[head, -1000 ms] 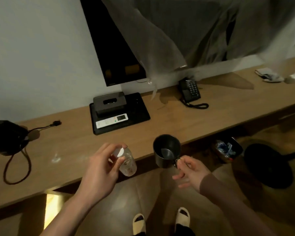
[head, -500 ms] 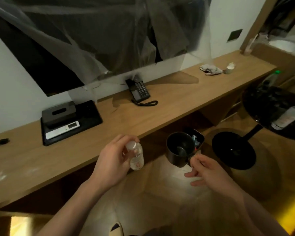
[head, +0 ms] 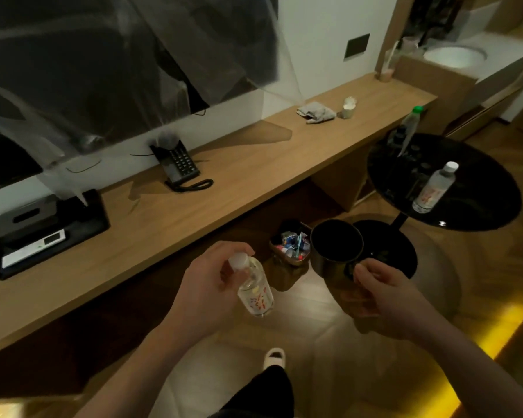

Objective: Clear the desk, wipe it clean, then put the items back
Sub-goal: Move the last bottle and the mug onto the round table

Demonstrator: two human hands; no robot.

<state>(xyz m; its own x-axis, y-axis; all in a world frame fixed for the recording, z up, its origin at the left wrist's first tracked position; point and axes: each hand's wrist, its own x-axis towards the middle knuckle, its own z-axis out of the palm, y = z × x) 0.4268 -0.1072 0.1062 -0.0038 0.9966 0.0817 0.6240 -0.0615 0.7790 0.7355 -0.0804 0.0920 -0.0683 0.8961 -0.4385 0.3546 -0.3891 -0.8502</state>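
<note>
while the left hand (head: 206, 292) grips a small clear plastic bottle (head: 255, 289) by its white-capped neck, the right hand (head: 384, 300) pinches a dark metal mug's (head: 334, 247) handle. both hang above the floor, off the long wooden desk (head: 224, 188).

A long wooden desk (head: 254, 176) runs along the white wall (head: 314, 40). Right of it stands a round black table (head: 477, 212) on a wood floor (head: 329, 342).

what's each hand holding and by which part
Left hand: small clear plastic bottle, gripped at its white cap. Right hand: dark mug, by its handle.

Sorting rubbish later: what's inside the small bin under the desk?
The bin holds crumpled colourful wrappers. Whatever lies beneath them is covered, and the black mug hides its right edge.
</note>
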